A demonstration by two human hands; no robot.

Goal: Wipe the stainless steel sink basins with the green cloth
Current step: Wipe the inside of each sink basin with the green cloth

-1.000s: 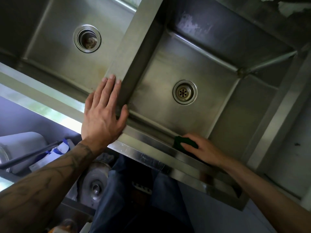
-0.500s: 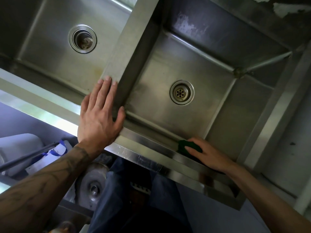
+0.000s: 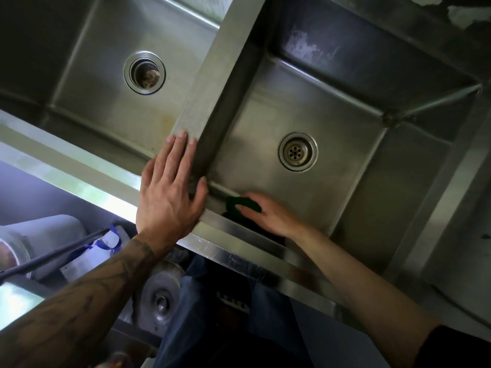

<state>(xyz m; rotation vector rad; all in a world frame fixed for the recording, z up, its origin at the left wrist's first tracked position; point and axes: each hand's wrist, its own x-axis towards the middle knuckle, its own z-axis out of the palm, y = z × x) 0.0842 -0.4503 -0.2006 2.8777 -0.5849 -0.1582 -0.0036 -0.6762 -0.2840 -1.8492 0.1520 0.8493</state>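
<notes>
Double stainless steel sink [image 3: 233,62]: R basin's round strainer drain [image 3: 297,151] is ref. Left hand [image 3: 170,192], flat and released, rests on divider, left of drain. Right hand [image 3: 268,215] presses dark green cloth [image 3: 240,204] at basin's near wall, below-left of drain.

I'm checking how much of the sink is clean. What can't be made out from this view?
- Green cloth: mostly covered by the right hand.
- Left basin: cut off by the frame's left edge.
- Left drain: contents too blurred to identify.
- Right basin near wall: hidden behind the front rim.
</notes>
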